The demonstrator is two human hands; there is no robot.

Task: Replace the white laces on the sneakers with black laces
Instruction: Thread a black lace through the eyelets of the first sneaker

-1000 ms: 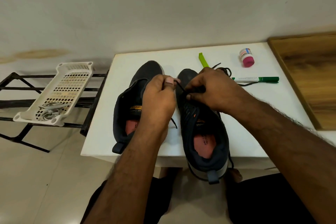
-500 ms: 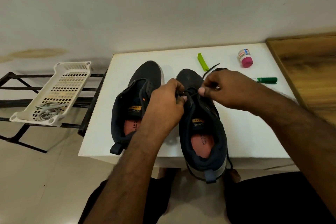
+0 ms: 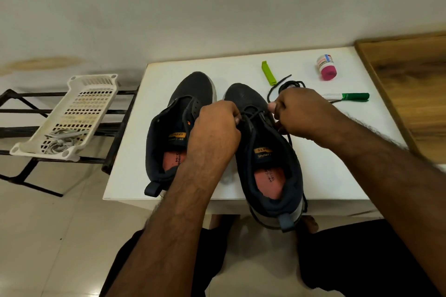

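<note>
Two dark sneakers stand side by side on a white table (image 3: 337,152), toes away from me. The left sneaker (image 3: 173,132) has no lace in its eyelets. The right sneaker (image 3: 265,164) has a black lace (image 3: 253,114) crossing its lowest eyelets. My left hand (image 3: 217,128) pinches the lace at the shoe's left side. My right hand (image 3: 296,113) grips the lace at the shoe's right side. A second black lace (image 3: 287,84) lies coiled on the table behind my right hand. White laces (image 3: 60,138) lie in a white basket (image 3: 82,113) at the left.
A green clip (image 3: 268,73), a small bottle with a pink cap (image 3: 326,67) and a green marker (image 3: 350,97) lie at the table's back right. The basket rests on a black metal rack (image 3: 19,113). A wooden surface (image 3: 410,84) adjoins the table's right side.
My hands have drawn apart to the two sides of the right sneaker, pulling the black lace across its eyelets. The coiled lace and marker behind my right hand are uncovered again.
</note>
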